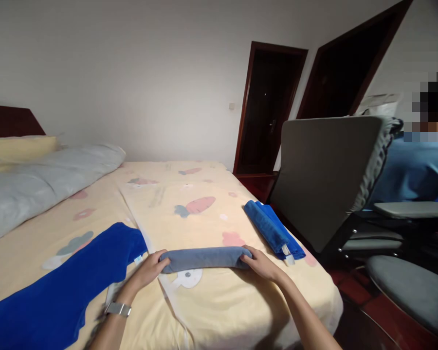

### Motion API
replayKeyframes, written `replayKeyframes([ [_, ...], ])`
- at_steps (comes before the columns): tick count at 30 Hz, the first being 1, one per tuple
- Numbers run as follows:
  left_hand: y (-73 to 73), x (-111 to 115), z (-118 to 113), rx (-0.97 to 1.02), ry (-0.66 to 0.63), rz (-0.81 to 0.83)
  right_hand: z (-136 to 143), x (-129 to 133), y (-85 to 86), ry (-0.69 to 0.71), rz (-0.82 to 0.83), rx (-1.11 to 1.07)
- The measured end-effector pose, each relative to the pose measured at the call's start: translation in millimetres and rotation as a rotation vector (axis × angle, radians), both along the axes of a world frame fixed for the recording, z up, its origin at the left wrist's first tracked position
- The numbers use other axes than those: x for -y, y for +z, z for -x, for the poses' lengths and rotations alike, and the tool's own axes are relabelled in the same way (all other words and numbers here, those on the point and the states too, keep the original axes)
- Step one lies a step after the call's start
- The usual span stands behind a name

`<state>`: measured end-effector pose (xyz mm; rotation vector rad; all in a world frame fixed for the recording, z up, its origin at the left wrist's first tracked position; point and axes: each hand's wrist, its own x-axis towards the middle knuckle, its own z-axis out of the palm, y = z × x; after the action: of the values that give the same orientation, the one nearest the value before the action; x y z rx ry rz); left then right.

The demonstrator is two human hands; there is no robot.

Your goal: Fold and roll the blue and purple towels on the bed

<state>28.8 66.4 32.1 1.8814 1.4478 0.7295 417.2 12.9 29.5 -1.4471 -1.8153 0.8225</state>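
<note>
A grey-blue rolled cloth (206,259) lies crosswise over the patterned bed sheet (160,189). Its left end is gripped by my left hand (149,268), its right end by my right hand (261,264). Left of my left hand, a bright blue cloth (69,287) is spread out, with a small pale tag near its right edge. Beyond my right hand, a rolled blue cloth (266,226) rests beside a folded blue one (294,243) near the bed's right edge, white tags showing at the near end.
A grey bolster or rolled quilt (54,180) and a yellow pillow (25,148) are at the left. Right of the bed stand a large grey-backed chair (324,170) and a round grey seat (412,287). A person in blue (416,165) is at the far right.
</note>
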Motion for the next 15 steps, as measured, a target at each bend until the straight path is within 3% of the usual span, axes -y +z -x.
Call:
replayKeyframes([
  [4,-5.4,-5.3,2.6,0.019,-0.066,-0.003,-1.0,0.8,2.7,0.034,0.024,0.045],
  [11,-6.4,3.1,8.6,0.165,-0.146,-0.031,-5.7,28.4,15.9,0.074,0.068,0.030],
  [15,12.8,3.0,-2.2,0.256,-0.063,-0.188,-10.1,42.3,27.2,0.057,0.022,-0.022],
])
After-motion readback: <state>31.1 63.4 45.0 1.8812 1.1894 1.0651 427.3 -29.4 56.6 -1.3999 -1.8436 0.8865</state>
